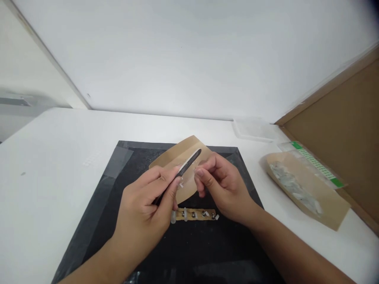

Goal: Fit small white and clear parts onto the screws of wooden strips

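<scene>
My left hand (149, 197) is closed around a slim nail file (189, 162), dark on its face with a pale edge and a rounded tip pointing up and right. Just right of that tip, my right hand (223, 183) pinches thumb and fingers together; something small and clear seems to be there, too small to name. Both hands are over a brown paper sheet (189, 144). Below them lies a tan strip (199, 218) with several shiny round studs, small white bits and clear nail-shaped pieces (185, 214) on it. My left fingers partly hide its left end.
A black mat (189, 252) with taped edges covers the middle of the white table (74, 146). At right, a brown paper tray (325, 209) holds clear pieces, beside a green-and-white card (318, 163). A clear plastic lid (254, 129) lies near the back wall.
</scene>
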A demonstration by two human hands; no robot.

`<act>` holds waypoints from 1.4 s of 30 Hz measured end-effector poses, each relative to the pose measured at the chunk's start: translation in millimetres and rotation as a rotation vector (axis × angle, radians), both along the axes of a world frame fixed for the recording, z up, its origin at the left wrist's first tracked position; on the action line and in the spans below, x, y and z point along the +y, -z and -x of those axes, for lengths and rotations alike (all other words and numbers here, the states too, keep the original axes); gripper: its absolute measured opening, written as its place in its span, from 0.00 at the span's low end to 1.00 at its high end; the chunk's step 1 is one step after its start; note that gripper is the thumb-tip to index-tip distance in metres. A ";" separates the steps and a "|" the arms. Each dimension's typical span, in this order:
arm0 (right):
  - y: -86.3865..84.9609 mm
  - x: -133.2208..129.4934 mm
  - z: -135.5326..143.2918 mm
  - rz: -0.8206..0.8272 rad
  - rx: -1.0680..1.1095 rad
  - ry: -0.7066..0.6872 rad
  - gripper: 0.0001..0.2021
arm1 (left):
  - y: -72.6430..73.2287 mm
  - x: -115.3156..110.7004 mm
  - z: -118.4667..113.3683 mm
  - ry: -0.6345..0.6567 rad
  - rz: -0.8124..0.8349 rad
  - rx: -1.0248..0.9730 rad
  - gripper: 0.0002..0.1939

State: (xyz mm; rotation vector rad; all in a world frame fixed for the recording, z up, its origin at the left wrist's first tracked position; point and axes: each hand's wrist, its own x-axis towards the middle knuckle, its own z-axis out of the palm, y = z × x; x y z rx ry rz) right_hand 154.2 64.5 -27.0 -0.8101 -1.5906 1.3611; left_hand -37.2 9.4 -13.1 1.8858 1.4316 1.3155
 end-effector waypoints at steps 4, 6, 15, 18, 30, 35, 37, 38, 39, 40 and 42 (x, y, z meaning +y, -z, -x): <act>-3.6 1.5 -0.1 0.109 0.051 -0.006 0.12 | 2.3 0.5 -0.8 0.012 -0.021 -0.003 0.15; -4.8 2.0 -0.2 0.146 0.058 -0.017 0.13 | 3.6 0.2 -0.9 0.007 -0.026 -0.001 0.15; -4.4 -0.1 -1.6 0.075 -0.018 0.035 0.11 | 4.0 -1.9 -1.4 0.037 -0.047 -0.004 0.13; -4.4 -2.9 0.1 -0.180 -0.223 0.163 0.08 | 5.0 -1.5 -1.2 0.044 -0.049 -0.011 0.13; -11.9 7.5 -3.0 -0.927 -0.795 0.291 0.10 | 10.3 -0.4 1.4 0.059 -0.116 0.064 0.14; -14.5 6.8 -1.9 -1.009 -0.860 0.201 0.13 | 10.4 0.3 -0.3 0.063 -0.162 0.127 0.15; -13.6 6.9 -0.8 -1.013 -0.854 0.246 0.13 | 9.4 0.3 -0.4 0.045 -0.172 0.141 0.13; -12.8 7.3 -0.3 -1.011 -0.847 0.265 0.13 | 8.8 0.1 -0.3 0.034 -0.171 0.146 0.13; -11.8 7.8 0.1 -1.010 -0.838 0.265 0.13 | 8.3 -0.1 -0.1 0.030 -0.170 0.152 0.13; -10.8 8.4 0.4 -1.010 -0.826 0.248 0.13 | 7.8 -0.4 0.2 0.030 -0.172 0.156 0.13; -8.8 9.4 0.7 -1.015 -0.798 0.209 0.12 | 6.9 -1.2 0.8 0.034 -0.178 0.168 0.14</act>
